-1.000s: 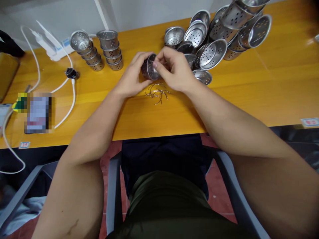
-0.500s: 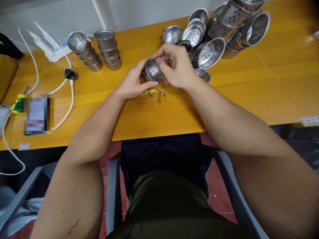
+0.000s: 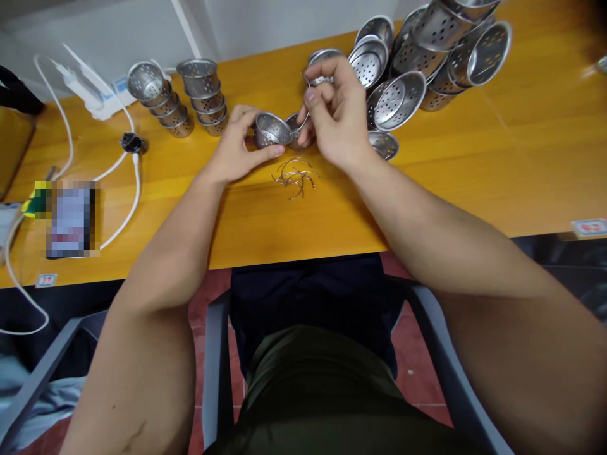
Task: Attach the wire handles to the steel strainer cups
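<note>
My left hand grips a small perforated steel strainer cup just above the orange table. My right hand is raised beside it, fingers pinched on a thin curved wire handle whose lower end reaches toward a second small cup between the hands. A small pile of loose wire handles lies on the table just below both hands.
Two stacks of strainer cups stand at the back left. A heap of larger perforated cups lies at the back right. A white power strip and cable run along the left, near a blurred packet. A grey chair frames my lap.
My left hand has drawn the cup leftward and away from my right hand. My right hand has lifted up with the wire handle pinched in its fingers.
</note>
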Demonstrator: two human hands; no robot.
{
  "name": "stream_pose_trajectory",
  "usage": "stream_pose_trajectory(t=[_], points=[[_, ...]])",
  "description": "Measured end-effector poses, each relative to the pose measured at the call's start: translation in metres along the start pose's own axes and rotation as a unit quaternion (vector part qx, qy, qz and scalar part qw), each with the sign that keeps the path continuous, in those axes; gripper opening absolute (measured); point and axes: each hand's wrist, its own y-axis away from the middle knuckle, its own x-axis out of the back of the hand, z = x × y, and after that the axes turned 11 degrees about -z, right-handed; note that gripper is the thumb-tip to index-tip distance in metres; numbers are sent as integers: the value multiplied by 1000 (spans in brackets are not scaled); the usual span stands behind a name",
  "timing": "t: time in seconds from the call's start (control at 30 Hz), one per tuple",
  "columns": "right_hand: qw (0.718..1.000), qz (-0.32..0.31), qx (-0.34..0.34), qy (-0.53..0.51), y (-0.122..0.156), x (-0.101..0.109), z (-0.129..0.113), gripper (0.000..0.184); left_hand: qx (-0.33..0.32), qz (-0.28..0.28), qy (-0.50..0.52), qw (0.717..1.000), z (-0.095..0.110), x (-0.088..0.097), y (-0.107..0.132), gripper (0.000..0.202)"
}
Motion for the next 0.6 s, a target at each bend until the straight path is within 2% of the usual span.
stream_pose_trajectory(t=[0.1, 0.23, 0.33, 0.4, 0.5, 0.6], points=[[998, -49, 13, 31, 1, 5, 5, 43, 27, 44, -41, 998, -14, 5, 2, 120], [990, -127, -9, 56, 4, 9, 11, 66, 53, 62, -26, 996, -22, 7, 4, 88], [980, -175, -38, 81, 9, 9, 8, 62, 84, 55, -1, 995, -28, 9, 5, 86], [978, -183, -48, 85, 11, 8, 5, 58, 105, 41, -22, 993, -29, 11, 7, 86], [979, -180, -47, 88, 11, 10, 3, 54, 109, 66, -82, 988, -10, 18, 10, 73], [978, -178, -42, 102, 10, 13, 2, 53, 138, 119, -116, 976, 36, 26, 11, 58]])
